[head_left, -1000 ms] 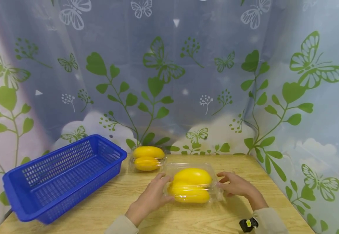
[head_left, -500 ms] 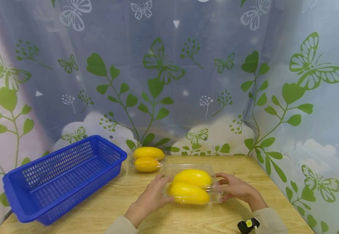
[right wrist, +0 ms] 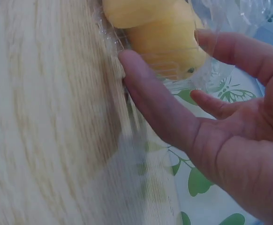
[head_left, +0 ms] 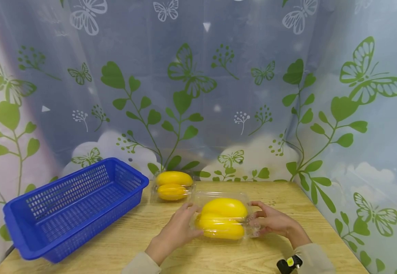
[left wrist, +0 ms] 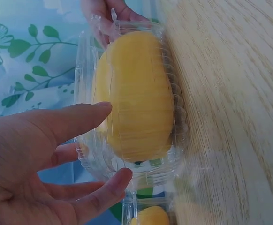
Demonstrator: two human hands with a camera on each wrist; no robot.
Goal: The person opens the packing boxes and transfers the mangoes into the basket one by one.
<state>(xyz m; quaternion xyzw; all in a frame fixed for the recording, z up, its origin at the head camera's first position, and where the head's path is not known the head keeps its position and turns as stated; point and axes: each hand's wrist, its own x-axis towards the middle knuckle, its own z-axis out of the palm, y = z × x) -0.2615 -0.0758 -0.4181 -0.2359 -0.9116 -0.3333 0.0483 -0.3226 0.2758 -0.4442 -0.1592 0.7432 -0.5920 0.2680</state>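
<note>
A clear plastic clamshell box (head_left: 219,196) sits on the wooden table, with plump yellow fruits (head_left: 225,207) inside it. My left hand (head_left: 175,231) holds the box's left end; in the left wrist view its thumb lies along the lid over a fruit (left wrist: 139,93), and the fingers reach round the end. At the opposite end, my right hand (head_left: 276,220) grips the box, thumb at the lower front corner and fingers on the far side. The right wrist view shows its thumb (right wrist: 160,103) by the table surface at the clear plastic (right wrist: 174,70).
Behind the held box, to the left, stands another clear box of yellow fruits (head_left: 173,186). A blue perforated plastic basket (head_left: 82,243) takes up the left side of the wooden table (head_left: 219,258). A patterned curtain (head_left: 198,95) hangs behind the table.
My right hand has shifted slightly left, and its fingers have drawn in round the box's right end. The box has moved a touch to the left. The left hand has barely moved.
</note>
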